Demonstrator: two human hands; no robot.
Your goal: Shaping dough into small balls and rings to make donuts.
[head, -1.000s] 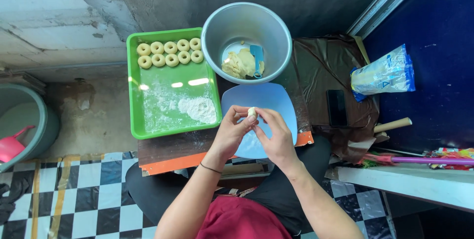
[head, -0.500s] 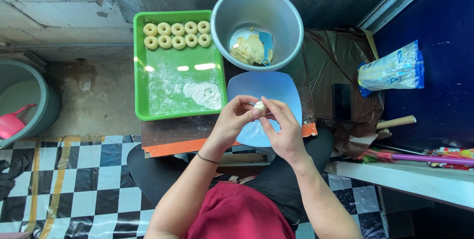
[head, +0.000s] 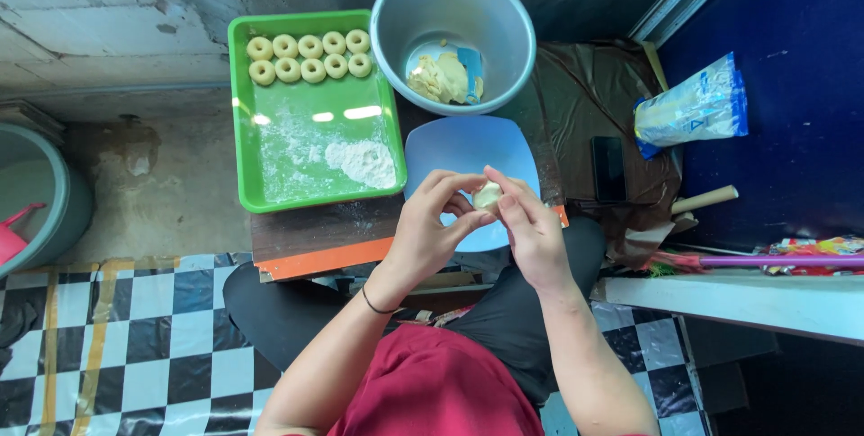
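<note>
Fingertips of both the left hand (head: 430, 236) and right hand (head: 533, 233) pinched a small pale lump of dough (head: 487, 196) above a light-blue squarish plastic plate (head: 468, 150), beside a flour-dusted green plastic tray (head: 297, 152).

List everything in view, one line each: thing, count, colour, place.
dough piece: one, pale cream, pinched between both hands over the plate
plate: one, light blue, on the board's right
tray: one, green, floured, left of the plate
dough rings: ten, pale, two rows at the tray's far end
flour pile: one, white, tray's near right
bucket: one, grey, beyond the plate
dough lump: one, cream, inside the bucket
bag: one, clear and blue, far right
phone: one, black, right of the plate
rolling pin: one, wooden, partly hidden
left hand: one, holding dough
right hand: one, holding dough
</note>
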